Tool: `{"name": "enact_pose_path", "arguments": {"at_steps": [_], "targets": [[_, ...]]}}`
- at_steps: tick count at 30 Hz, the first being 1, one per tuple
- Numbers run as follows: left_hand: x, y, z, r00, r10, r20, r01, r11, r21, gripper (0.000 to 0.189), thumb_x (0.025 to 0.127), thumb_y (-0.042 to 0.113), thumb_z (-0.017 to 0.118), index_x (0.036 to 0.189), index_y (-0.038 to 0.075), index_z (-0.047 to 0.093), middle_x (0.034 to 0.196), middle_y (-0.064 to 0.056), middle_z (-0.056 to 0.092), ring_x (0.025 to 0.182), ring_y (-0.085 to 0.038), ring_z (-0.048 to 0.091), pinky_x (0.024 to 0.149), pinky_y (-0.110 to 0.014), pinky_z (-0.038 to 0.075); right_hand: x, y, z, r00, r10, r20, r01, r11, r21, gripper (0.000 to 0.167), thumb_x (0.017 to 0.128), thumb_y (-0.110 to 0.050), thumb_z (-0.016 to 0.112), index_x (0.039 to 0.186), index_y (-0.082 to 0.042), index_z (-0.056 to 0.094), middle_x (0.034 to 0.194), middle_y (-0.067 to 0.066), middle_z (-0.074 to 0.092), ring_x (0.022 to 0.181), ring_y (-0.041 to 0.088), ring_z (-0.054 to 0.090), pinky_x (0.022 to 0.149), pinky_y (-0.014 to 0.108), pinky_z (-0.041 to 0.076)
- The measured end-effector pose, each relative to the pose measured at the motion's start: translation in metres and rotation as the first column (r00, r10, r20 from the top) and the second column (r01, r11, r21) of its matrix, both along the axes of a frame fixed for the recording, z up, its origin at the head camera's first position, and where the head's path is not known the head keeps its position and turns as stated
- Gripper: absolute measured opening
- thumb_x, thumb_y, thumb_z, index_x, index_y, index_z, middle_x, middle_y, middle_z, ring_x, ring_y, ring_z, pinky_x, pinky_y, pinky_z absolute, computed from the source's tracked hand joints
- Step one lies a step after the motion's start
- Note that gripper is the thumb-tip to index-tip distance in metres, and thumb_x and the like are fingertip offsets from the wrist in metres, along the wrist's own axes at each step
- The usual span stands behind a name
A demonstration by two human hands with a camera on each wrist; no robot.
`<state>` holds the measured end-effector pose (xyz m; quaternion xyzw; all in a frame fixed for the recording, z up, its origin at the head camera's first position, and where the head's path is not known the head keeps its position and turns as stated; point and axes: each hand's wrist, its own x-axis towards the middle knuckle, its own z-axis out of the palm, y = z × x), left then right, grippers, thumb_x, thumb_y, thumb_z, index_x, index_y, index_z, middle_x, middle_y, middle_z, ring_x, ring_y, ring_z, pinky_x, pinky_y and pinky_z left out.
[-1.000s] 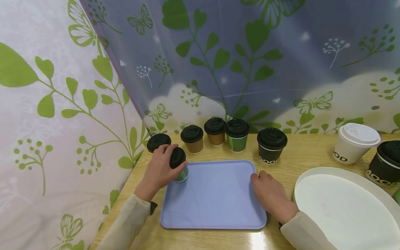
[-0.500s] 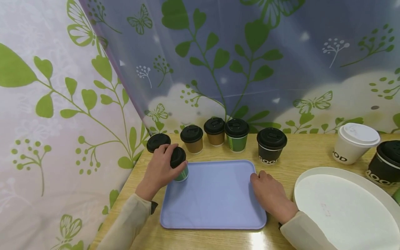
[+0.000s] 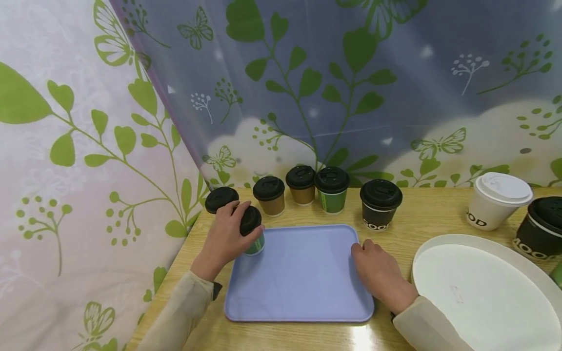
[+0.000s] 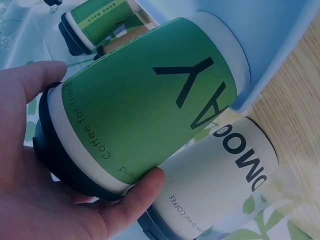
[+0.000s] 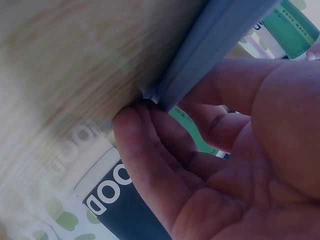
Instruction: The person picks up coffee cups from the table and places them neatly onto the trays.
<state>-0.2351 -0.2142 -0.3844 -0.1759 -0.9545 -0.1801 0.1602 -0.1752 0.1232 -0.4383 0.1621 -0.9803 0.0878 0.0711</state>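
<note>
My left hand point(image 3: 223, 238) grips a green paper coffee cup point(image 4: 145, 105) around its black lid, thumb and fingers on either side. The cup stands at the far left corner of a lavender rectangular tray point(image 3: 300, 282); its white base meets the tray in the left wrist view. A white lettered cup point(image 4: 220, 175) with a dark lid is close beside it, mostly hidden by the hand in the head view. On the tray's right edge, my right hand point(image 3: 379, 274) pinches the rim point(image 5: 215, 45), its fingertips curled at the edge.
Behind the tray stand two brown cups point(image 3: 273, 205) point(image 3: 303, 196), a green cup point(image 3: 333, 201) and a black cup point(image 3: 378, 217), all black-lidded. At right lie a round white tray point(image 3: 487, 287), a white cup point(image 3: 487, 209) and another black cup point(image 3: 536, 236). A patterned cloth point(image 3: 307, 97) hangs behind.
</note>
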Motion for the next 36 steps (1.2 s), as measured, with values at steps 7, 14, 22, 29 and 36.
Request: {"name": "enact_pose_path", "arguments": {"at_steps": [7,14,22,29,36], "targets": [[0.002,0.0,0.001,1.0,0.006,0.02,-0.006,1.0,-0.012,0.074,0.092,0.048,0.074,0.148,0.005,0.054,0.148,-0.032,0.045,0.134,-0.052,0.045,0.108,-0.063,0.039,0.001,0.0,-0.001,1.0,0.004,0.002,-0.004,1.0,-0.001,0.004,0.095,0.005,0.059,0.098,0.002,0.062,0.085,0.017,0.053,0.07,0.03,0.055,0.054,0.044,0.049],[0.006,-0.001,0.005,0.998,0.009,0.055,-0.009,1.0,-0.002,0.077,0.093,0.053,0.073,0.152,0.01,0.05,0.155,-0.032,0.037,0.138,-0.054,0.04,0.108,-0.065,0.039,0.001,0.001,-0.002,1.0,0.002,-0.008,-0.002,1.0,-0.005,0.004,0.094,0.005,0.059,0.097,0.002,0.061,0.084,0.017,0.053,0.069,0.03,0.055,0.053,0.044,0.048],[0.013,-0.012,0.019,0.999,0.041,0.023,-0.042,0.999,0.023,0.074,0.097,0.052,0.067,0.154,0.01,0.048,0.16,-0.028,0.031,0.144,-0.051,0.034,0.106,-0.067,0.039,0.0,0.0,-0.002,1.0,-0.002,-0.009,0.002,1.0,0.003,0.005,0.095,0.005,0.058,0.097,0.002,0.061,0.084,0.017,0.053,0.07,0.03,0.055,0.053,0.044,0.049],[0.003,-0.035,0.022,0.998,0.057,0.022,-0.06,0.99,0.129,0.068,0.105,0.046,0.057,0.159,0.01,0.04,0.165,-0.031,0.017,0.149,-0.055,0.02,0.112,-0.071,0.026,0.001,0.0,0.0,1.0,0.0,-0.027,0.0,1.0,-0.003,0.005,0.095,0.005,0.057,0.096,0.002,0.061,0.083,0.017,0.052,0.069,0.03,0.055,0.052,0.045,0.049],[-0.013,-0.059,0.011,0.997,0.075,0.021,-0.078,0.965,0.249,0.071,0.104,0.043,0.058,0.163,0.012,0.032,0.169,-0.026,0.003,0.154,-0.051,0.007,0.114,-0.073,0.018,0.001,0.0,0.001,1.0,-0.001,-0.001,0.001,1.0,-0.005,0.004,0.095,0.005,0.059,0.098,0.002,0.061,0.084,0.017,0.053,0.07,0.029,0.055,0.053,0.044,0.049]]}}
